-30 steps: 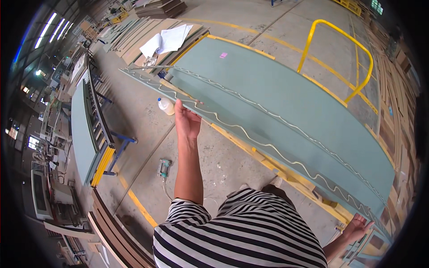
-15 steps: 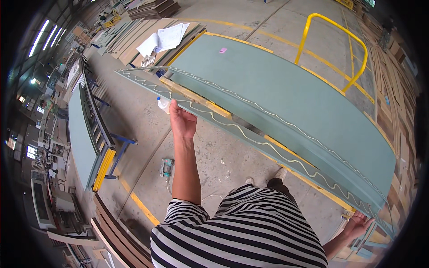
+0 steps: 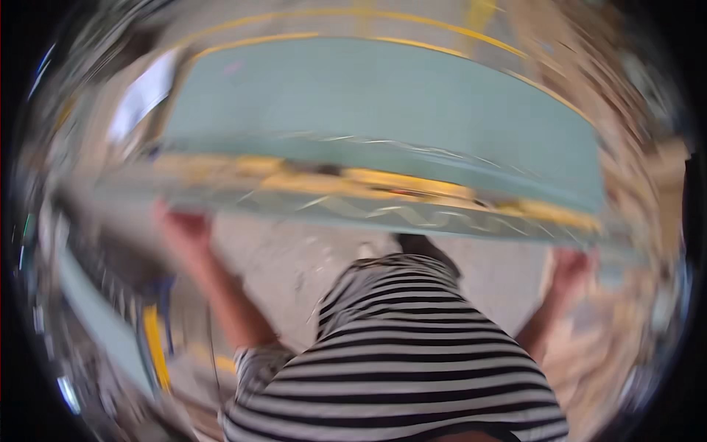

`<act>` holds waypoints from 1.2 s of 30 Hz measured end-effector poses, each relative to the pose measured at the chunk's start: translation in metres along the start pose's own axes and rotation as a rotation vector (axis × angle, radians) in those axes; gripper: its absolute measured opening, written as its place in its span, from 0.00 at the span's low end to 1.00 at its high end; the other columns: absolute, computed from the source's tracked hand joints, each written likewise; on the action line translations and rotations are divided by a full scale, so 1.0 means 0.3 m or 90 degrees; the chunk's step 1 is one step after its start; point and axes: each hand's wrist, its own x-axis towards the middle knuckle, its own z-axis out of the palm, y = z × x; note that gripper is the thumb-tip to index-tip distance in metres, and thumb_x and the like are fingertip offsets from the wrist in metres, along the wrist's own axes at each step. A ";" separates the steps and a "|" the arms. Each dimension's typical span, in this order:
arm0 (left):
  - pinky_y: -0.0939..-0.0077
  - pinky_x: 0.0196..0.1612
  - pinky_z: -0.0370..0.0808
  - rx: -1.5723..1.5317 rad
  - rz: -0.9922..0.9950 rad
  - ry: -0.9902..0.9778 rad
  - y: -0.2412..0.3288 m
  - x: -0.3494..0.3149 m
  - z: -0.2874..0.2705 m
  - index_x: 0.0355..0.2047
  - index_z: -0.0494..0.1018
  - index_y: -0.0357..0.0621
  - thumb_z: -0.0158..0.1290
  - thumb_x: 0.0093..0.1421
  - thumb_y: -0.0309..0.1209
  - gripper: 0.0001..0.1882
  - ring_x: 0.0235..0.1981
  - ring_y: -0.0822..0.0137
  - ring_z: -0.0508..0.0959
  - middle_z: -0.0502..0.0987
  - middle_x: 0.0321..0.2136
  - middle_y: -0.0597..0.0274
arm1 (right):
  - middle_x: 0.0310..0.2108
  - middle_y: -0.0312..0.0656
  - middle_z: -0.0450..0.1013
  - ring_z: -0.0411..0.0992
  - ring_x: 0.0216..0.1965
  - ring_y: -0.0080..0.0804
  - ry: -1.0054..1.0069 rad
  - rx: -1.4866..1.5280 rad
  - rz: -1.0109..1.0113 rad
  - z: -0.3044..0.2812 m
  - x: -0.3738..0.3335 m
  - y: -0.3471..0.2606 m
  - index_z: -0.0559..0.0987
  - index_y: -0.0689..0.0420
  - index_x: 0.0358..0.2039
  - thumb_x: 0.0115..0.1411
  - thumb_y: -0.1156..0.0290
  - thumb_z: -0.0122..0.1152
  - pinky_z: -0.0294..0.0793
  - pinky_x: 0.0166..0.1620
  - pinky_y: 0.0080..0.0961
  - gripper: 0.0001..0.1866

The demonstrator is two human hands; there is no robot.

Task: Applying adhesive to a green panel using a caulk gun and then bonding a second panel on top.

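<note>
Motion blur smears the whole view. A long, narrow grey-green strip (image 3: 508,225) spans the picture in front of me, with a wavy pale bead, like glue, along its face. My left hand (image 3: 185,227) is closed on its near edge toward the left end. Near the right end, my right hand (image 3: 572,269) grips the same edge; its fingers are partly hidden and smeared. Just beyond the strip lies a wide grey-green panel (image 3: 390,96), with another pale bead along its near side. Yellow supports (image 3: 412,182) show between strip and panel.
White sheets of paper (image 3: 142,99) lie beyond the panel's left end. At lower left stands another grey-green panel (image 3: 103,317) beside a yellow-ended support (image 3: 155,346). Wooden boards (image 3: 611,353) are blurred on the right. A yellow line (image 3: 368,12) crosses the floor behind the panel.
My view has swung, so the strip and panel now run more level across it. Both hands still hold the strip. The power tool and white jug on the floor no longer show.
</note>
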 end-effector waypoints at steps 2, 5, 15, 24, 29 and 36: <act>0.53 0.57 0.68 0.019 0.011 -0.124 -0.014 0.108 -0.103 0.53 0.68 0.38 0.48 0.60 0.43 0.26 0.53 0.54 0.73 0.74 0.51 0.51 | 0.36 0.34 0.78 0.75 0.37 0.28 0.078 -0.030 -0.064 0.028 -0.008 0.034 0.79 0.47 0.36 0.63 0.62 0.54 0.73 0.41 0.29 0.07; 0.52 0.63 0.61 -0.079 0.090 -0.037 0.021 -0.040 0.011 0.55 0.66 0.31 0.49 0.60 0.41 0.28 0.57 0.51 0.69 0.70 0.54 0.46 | 0.41 0.37 0.77 0.75 0.43 0.33 0.147 0.075 -0.128 0.279 0.068 0.145 0.75 0.54 0.47 0.66 0.57 0.49 0.74 0.46 0.33 0.17; 0.59 0.40 0.77 -0.181 0.025 -0.214 -0.043 0.025 -0.003 0.39 0.76 0.41 0.55 0.57 0.44 0.19 0.26 0.62 0.77 0.79 0.26 0.59 | 0.44 0.47 0.76 0.74 0.46 0.38 0.325 -0.002 -0.154 0.396 0.013 0.115 0.73 0.62 0.48 0.68 0.52 0.43 0.72 0.51 0.34 0.24; 0.61 0.37 0.77 -0.105 0.069 -0.271 -0.012 0.002 0.029 0.38 0.77 0.42 0.57 0.55 0.45 0.19 0.27 0.62 0.78 0.80 0.30 0.60 | 0.45 0.47 0.75 0.74 0.47 0.38 0.316 -0.007 -0.147 0.420 0.003 0.108 0.71 0.62 0.50 0.69 0.53 0.42 0.72 0.52 0.34 0.24; 0.62 0.36 0.78 -0.052 0.157 -0.141 -0.026 -0.140 0.133 0.36 0.77 0.43 0.57 0.54 0.45 0.19 0.29 0.63 0.79 0.80 0.31 0.60 | 0.44 0.47 0.75 0.74 0.46 0.38 0.330 -0.011 -0.149 0.433 0.008 0.105 0.71 0.63 0.49 0.69 0.54 0.41 0.73 0.51 0.34 0.24; 0.52 0.60 0.65 -0.116 0.052 -0.152 0.015 0.122 -0.057 0.50 0.69 0.30 0.53 0.59 0.40 0.26 0.55 0.50 0.70 0.71 0.53 0.45 | 0.43 0.49 0.75 0.75 0.46 0.38 0.332 -0.017 -0.147 0.438 0.006 0.093 0.72 0.63 0.49 0.69 0.53 0.42 0.74 0.51 0.34 0.24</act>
